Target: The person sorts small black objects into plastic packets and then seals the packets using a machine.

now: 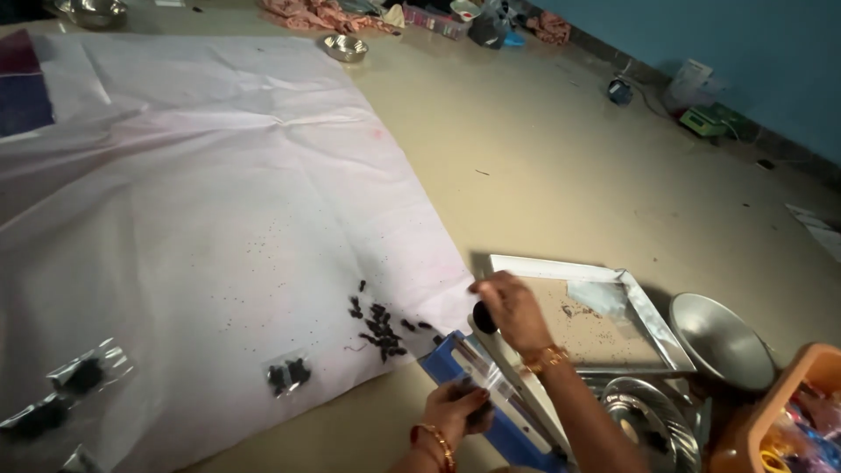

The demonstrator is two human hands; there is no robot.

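A person sits on a smooth beige floor (561, 166) that fills most of the head view, with a blue wall (727, 52) running along the top right. A large white sheet (193, 201), creased and faintly stained pink, is spread flat over the floor to the left. Near its lower right corner lies a loose scatter of small dark pieces (378, 326), and fine dark specks dot the sheet around them.

The right hand (511, 308) is closed over the black knob at the end of the lever of a blue heat sealer (491, 390), which stands on the floor just off the sheet's corner. The left hand (457, 410) pinches a small clear pouch (480, 385) against the sealer's bar; the pouch seems to hold dark pieces, though the fingers cover most of it.

A sealed clear pouch (287, 374) of dark pieces lies on the sheet near the sealer, and more such pouches (61, 394) lie at the lower left edge. Just behind the sealer sits a square metal tray (648, 320) with crumbs on its bottom, and beside it a steel bowl (723, 342), a steel plate (653, 420) and an orange container (771, 412). Far off, a small steel bowl (344, 46) sits at the sheet's top edge, and cloth and clutter line the wall.
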